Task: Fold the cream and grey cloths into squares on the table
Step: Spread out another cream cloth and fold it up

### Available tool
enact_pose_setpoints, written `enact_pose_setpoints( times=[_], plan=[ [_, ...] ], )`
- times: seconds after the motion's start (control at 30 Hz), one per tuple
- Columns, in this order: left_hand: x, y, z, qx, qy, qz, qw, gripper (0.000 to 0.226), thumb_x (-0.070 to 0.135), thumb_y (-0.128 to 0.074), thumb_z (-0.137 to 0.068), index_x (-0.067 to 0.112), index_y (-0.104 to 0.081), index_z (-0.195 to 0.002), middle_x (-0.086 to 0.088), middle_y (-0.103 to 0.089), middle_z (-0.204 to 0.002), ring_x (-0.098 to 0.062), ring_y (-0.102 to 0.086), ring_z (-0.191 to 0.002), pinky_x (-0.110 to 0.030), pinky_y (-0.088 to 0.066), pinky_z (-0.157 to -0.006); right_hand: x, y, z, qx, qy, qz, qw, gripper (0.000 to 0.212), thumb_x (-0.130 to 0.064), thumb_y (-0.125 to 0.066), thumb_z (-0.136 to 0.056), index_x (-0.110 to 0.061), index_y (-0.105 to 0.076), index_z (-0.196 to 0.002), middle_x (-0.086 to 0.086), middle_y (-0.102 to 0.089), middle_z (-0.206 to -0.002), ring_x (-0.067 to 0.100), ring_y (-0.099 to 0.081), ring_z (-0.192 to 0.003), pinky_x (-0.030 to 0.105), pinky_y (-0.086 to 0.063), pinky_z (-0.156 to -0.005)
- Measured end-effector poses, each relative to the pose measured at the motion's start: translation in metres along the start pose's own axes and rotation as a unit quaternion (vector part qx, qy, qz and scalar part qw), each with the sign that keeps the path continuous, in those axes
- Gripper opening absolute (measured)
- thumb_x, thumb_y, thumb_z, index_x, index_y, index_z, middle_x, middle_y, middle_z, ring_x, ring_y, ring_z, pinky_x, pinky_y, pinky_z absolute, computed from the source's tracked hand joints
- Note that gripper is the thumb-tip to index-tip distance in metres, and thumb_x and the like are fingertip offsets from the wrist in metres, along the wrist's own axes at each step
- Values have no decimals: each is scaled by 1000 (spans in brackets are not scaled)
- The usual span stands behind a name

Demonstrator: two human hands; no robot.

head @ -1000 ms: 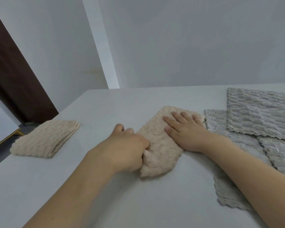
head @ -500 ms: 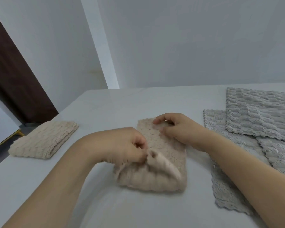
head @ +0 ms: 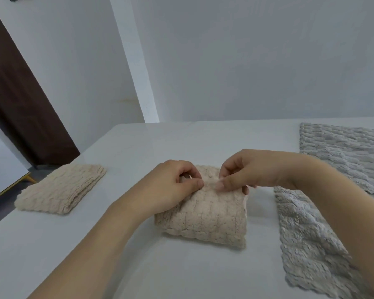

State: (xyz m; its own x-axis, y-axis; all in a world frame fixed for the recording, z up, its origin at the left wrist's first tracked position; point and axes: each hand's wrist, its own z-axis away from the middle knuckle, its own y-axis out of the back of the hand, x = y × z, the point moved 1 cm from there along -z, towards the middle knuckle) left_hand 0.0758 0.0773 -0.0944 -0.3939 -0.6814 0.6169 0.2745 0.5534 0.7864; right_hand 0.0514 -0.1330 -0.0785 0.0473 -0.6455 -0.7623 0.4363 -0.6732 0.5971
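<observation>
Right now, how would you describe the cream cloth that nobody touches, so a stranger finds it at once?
Start at the white table and go to its left edge, near the dark door. The folded cream cloth lies there alone. The other cream cloth is pinched by both hands, and the grey cloths lie unfolded on the right.

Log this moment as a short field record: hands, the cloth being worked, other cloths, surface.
left hand: pinches far edge of the centre cream cloth
right hand: pinches the same edge, beside the left
centre cream cloth: folded to a rough square, flat on the table
folded cream cloth: lies apart, to the left
grey cloths: unfolded, overlapping, on the right
table: white, glossy
</observation>
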Motion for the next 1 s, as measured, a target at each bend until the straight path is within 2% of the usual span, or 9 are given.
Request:
enact_pose_setpoints(
  times=[0.17,0.3,0.43,0.5,0.6,0.67,0.73,0.83,1.0],
  plan=[
    [-15,2,-4,-16,59,79,995,10,23,-62,-83,16,-68,-86,9,-58,-70,-9,-53,-67,-26,-40,-65,11,8,-2,70,-17,9,997,8,-24,-70,-87,-17,-68,-86,-9,-63,-65,11,-54,-63,25,-44,-68],
    [-23,-4,-9,50,65,145,986,20,26,-63,-89,7,-59,-82,1,-52,-71,-13,-47,-66,-33,-37,-66,11,5,-7,86,-32,43,995,30,-43,-68,-85,-15,-71,-93,7,-70,-89,28,-63,-85,38,-49,-85],
    [-24,-12,-13,93,101,196,971,17,30,-60,-95,14,-64,-91,-10,-65,-75,-15,-58,-66,-32,-44,-65,16,4,-12,157,-32,74,984,29,-37,-67,-88,-13,-61,-73,-5,-60,-65,14,-56,-66,29,-41,-64],
    [-25,-12,-14,79,136,218,963,8,23,-63,-92,18,-69,-93,0,-72,-86,-10,-66,-74,-26,-49,-70,24,2,-15,184,-48,90,978,26,-31,-65,-90,-15,-57,-71,-6,-61,-63,10,-57,-62,27,-40,-60],
    [-29,-14,-16,64,139,206,966,13,17,-66,-88,19,-70,-100,4,-72,-93,-11,-66,-87,-24,-47,-75,34,-2,-20,176,-81,127,973,20,-30,-61,-92,-13,-57,-84,-4,-60,-72,8,-54,-66,24,-37,-56],
    [-31,-17,-16,63,134,179,973,16,17,-68,-87,20,-67,-103,9,-68,-75,-7,-62,-71,-23,-44,-66,37,-3,-23,186,-83,128,971,21,-33,-59,-93,-13,-59,-88,-2,-60,-77,13,-55,-73,26,-39,-59],
    [-31,-20,-18,62,125,162,977,15,14,-65,-87,21,-65,-101,12,-59,-59,-5,-53,-57,-23,-41,-59,39,-7,-29,229,-63,154,959,28,-41,-52,-95,-15,-57,-86,-2,-59,-82,20,-55,-83,31,-43,-69],
    [-30,-23,-18,58,118,146,981,18,16,-63,-83,21,-62,-101,6,-56,-65,-10,-50,-58,-27,-39,-58,47,-19,-40,302,-19,225,926,28,-44,-41,-99,-21,-57,-100,-7,-46,-97,22,-43,-97,35,-36,-88],
    [-28,-25,-17,55,134,107,984,41,35,-59,-65,22,-58,-104,6,-56,-67,-11,-51,-58,-28,-40,-59,57,-26,-50,323,26,236,916,30,-45,-41,-99,-21,-57,-106,-6,-50,-94,19,-43,-90,33,-34,-80]
  ],
)
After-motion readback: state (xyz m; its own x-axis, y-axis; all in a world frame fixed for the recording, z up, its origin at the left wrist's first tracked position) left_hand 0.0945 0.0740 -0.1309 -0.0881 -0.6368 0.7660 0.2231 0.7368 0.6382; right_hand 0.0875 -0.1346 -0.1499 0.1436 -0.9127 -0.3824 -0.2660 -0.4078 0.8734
